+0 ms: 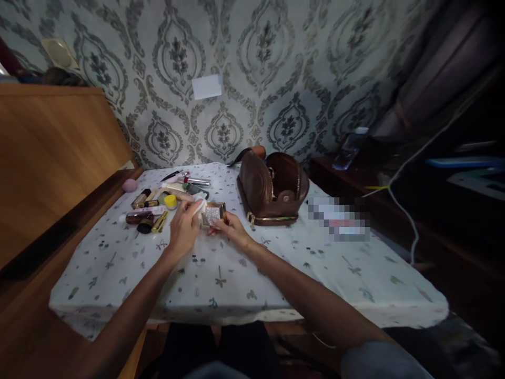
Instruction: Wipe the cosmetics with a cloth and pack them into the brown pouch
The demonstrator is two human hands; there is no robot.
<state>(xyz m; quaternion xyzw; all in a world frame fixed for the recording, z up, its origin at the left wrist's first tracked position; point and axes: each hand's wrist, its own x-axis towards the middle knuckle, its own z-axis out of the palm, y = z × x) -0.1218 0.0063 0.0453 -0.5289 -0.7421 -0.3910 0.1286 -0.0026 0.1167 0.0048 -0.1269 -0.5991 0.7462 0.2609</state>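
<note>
My right hand [232,229] grips a small square compact [213,213] with a glittery silver face and gold edges, held above the cloth. My left hand [184,226] is closed on a crumpled white wipe [201,202], which touches the compact's left side. Left of the hands lie cosmetics: a yellow-lidded jar [170,201], a dark red bottle [139,217], a gold tube [160,221] and several other tubes. Behind my right hand stands a brown cosmetic bag [252,184], its top unzipped and open.
A white patterned tablecloth [221,295] covers the table. A pink makeup sponge [129,185] sits at the far left edge. A blurred-out flat item [339,218] lies right of the bag. A wooden panel [55,158] borders the left, and a white cable [410,226] hangs at the right.
</note>
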